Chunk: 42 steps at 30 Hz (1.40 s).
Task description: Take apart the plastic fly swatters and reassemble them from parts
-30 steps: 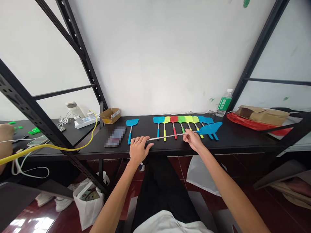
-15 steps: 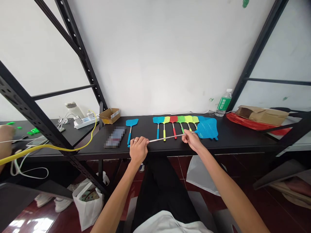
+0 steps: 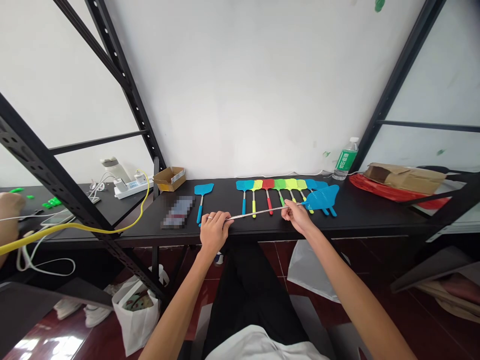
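Both my hands hold one blue fly swatter (image 3: 321, 197) crosswise above the table's front part, its shaft extended long and thin. My left hand (image 3: 214, 230) is closed round the handle end, which it mostly hides. Near the head, the fingers of my right hand (image 3: 297, 215) pinch the metal shaft. The swatter head is tilted and covers part of the blue swatters (image 3: 325, 211) lying behind it. Beyond the shaft lies a row of swatters, among them a red one (image 3: 268, 185) and a yellow one (image 3: 254, 200). A single blue swatter (image 3: 201, 200) lies apart at the left.
On the black table (image 3: 375, 215) are a small cardboard box (image 3: 169, 179), a blurred-out flat object (image 3: 178, 211) and a water bottle (image 3: 345, 160). Red plastic with cardboard (image 3: 405, 177) lies at right. A yellow cable (image 3: 75, 226) crosses the left rack post. Another person's arm (image 3: 8, 215) shows far left.
The held swatter's head has turned about its shaft, showing its broad face half a second ago and tilted again now. My left fingers have closed in round the handle; both hands otherwise stay about in place.
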Available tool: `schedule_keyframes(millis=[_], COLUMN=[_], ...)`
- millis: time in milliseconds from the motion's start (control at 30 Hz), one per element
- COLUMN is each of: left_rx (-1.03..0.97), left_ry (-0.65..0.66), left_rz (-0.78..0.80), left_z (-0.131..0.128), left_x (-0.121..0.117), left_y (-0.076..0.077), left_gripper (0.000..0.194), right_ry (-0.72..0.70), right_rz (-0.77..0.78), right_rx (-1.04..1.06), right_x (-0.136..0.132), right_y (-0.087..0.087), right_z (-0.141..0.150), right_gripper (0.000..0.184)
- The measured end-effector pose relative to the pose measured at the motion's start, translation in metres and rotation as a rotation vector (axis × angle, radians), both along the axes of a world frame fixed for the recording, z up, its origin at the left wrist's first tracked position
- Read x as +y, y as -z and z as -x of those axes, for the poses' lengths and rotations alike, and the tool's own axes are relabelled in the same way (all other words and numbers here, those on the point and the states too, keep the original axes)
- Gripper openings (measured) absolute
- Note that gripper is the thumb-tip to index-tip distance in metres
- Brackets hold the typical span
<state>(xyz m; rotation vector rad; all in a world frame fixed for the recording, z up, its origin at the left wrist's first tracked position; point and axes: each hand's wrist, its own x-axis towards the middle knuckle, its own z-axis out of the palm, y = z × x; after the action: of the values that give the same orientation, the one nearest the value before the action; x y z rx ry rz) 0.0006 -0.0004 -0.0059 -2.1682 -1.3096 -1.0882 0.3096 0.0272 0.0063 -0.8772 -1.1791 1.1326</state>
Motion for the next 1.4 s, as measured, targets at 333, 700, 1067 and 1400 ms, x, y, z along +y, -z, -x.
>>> schedule_keyframes(millis=[333, 700, 1067, 1400], left_rx=[0.007, -0.016, 0.038, 0.014], left_ry=[-0.036, -0.008, -0.035, -0.005], left_rz=[-0.031, -0.014, -0.007, -0.028], left_z=[-0.0008, 0.0005, -0.0021, -0.0004], left_x=[0.0025, 0.0017, 0.0011, 0.0006], left_y=[0.0045, 0.0035, 0.0034, 0.0025], left_gripper=[0.022, 0.018, 0.024, 0.021], right_ry=[0.011, -0.013, -0.003, -0.014], right_rz=[-0.011, -0.011, -0.001, -0.013], right_rx=[-0.009, -0.018, -0.033, 0.008], right_x=[0.0003, 0.0014, -0.0011, 0.0001], right_y=[-0.0014, 0.0012, -0.0028, -0.001], right_z=[0.0017, -0.0015, 0.0022, 0.0], right_gripper=[0.047, 0.046, 0.049, 0.047])
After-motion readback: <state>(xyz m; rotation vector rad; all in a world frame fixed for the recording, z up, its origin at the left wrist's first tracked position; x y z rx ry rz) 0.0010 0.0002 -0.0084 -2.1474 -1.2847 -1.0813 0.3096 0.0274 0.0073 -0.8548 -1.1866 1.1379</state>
